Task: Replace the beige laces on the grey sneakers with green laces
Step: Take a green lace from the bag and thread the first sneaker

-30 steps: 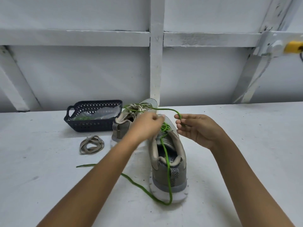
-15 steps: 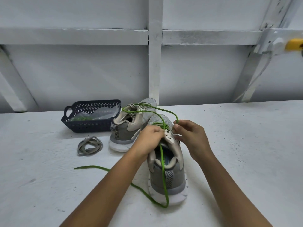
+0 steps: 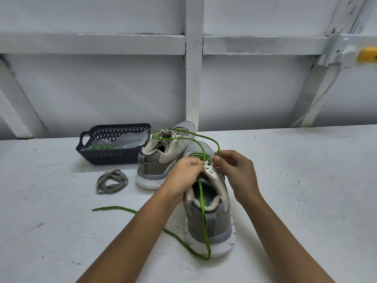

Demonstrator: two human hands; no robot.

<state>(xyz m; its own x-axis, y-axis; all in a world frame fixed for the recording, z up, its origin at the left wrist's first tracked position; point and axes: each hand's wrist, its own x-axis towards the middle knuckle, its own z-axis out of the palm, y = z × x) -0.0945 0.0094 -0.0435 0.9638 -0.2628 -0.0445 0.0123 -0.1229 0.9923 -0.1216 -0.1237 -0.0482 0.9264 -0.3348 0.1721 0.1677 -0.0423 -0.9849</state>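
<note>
Two grey sneakers stand on the white table. The near sneaker [image 3: 210, 225] has its heel toward me and a green lace [image 3: 204, 221] partly threaded; one end runs over the heel and onto the table to the left. My left hand [image 3: 188, 170] pinches the beige eyelet flap at the top of the near sneaker. My right hand [image 3: 234, 168] pinches the other end of the green lace beside that flap, with a loop arching back over the shoe. The far sneaker [image 3: 161, 160] behind carries green lacing too.
A dark blue basket [image 3: 114, 154] holding a clear bag with green laces stands at the back left. A coil of removed beige laces [image 3: 112, 181] lies in front of it. A white framed wall [image 3: 193, 78] closes the table's far edge.
Both hands came down and together onto the near sneaker's top eyelets. My right hand, which held the lace end raised to the right, now pinches it right at the eyelet flap.
</note>
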